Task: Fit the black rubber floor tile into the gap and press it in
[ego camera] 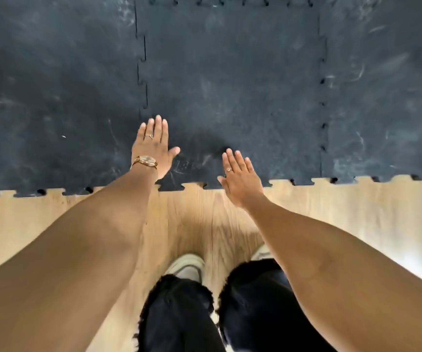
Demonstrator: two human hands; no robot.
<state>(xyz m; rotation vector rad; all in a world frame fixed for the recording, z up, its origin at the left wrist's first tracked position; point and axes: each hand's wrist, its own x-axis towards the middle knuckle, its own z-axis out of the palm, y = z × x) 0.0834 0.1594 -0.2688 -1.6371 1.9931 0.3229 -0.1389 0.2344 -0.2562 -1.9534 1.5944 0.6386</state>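
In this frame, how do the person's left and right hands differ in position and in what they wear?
The left hand lies farther forward, near the tile's left seam, while the right hand sits back at the black rubber floor tile's toothed near edge, over the wooden floor. The left wrist carries a gold watch; the right wrist is bare. Both hands are open, fingers extended, palms down, each wearing a ring.

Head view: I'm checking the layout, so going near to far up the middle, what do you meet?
Black trousers → pale shoes → wooden floor → jigsaw edge → black rubber floor tile, both hands flat over it.
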